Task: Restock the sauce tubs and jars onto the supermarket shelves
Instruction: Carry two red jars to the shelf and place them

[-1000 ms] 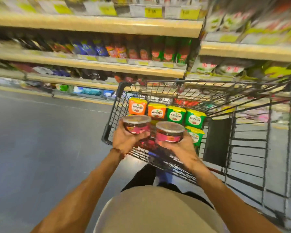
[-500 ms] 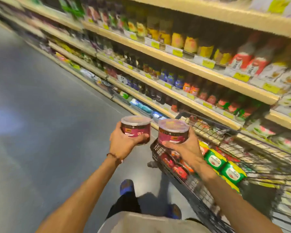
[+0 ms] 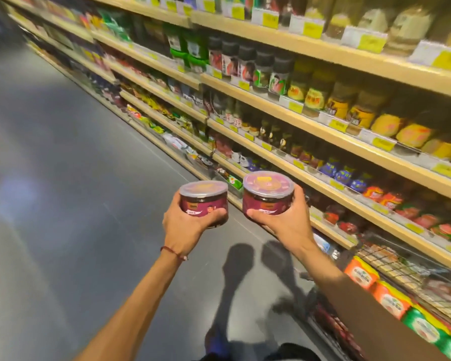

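Left hand clamps the left tub, fingers curled round its maroon wall. Right hand is curled the same way round the right tub, which sits slightly higher. Both tubs are upright, lidded, side by side and not touching, above the grey floor and left of the stocked shelves. The wire cart at near right holds orange and green tubs.

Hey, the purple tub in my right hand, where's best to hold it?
Grip the purple tub by its side wall below the lid rim, right hand from the near side. It is round, squat and upright, so that hold clears the lid.
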Demonstrator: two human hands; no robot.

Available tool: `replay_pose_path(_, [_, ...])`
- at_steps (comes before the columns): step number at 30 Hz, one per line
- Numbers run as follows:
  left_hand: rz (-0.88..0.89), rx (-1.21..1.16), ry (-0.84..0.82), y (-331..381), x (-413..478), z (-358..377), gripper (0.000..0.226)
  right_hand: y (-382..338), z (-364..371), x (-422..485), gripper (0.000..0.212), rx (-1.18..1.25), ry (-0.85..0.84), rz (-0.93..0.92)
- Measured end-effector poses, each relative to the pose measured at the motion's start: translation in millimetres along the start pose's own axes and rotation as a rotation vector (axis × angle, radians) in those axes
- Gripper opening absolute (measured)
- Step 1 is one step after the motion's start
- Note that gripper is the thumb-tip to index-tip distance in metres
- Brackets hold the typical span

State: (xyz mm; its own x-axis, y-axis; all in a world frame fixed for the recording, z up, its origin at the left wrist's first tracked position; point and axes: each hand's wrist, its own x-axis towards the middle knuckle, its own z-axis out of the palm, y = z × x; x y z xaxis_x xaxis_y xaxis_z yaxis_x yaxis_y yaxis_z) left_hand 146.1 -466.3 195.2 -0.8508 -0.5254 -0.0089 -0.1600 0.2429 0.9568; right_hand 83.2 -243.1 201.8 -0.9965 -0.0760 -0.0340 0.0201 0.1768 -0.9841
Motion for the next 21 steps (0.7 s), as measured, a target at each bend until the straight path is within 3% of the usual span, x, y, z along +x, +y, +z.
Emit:
replay_pose_path(8, [0.025, -0.034, 0.043, -5.2, 130.2, -68.4, 0.097, -41.2, 121.2, 77.7, 0.106, -0.039, 0.022, -0.043])
replay_pose_path(16, [0.047, -0.040, 0.089, -8.1, 292.9, -112.2, 0.098, -68.8, 234.1, 223.3, 0.112, -0.014, -0.023, -0.108])
replay_pose_path(21, [0.083, 0.029, 0.155, 3.6, 406.1, -132.4, 0.089, -90.8, 300.1, 322.8, 0.096, 0.029, -0.044, -0.177])
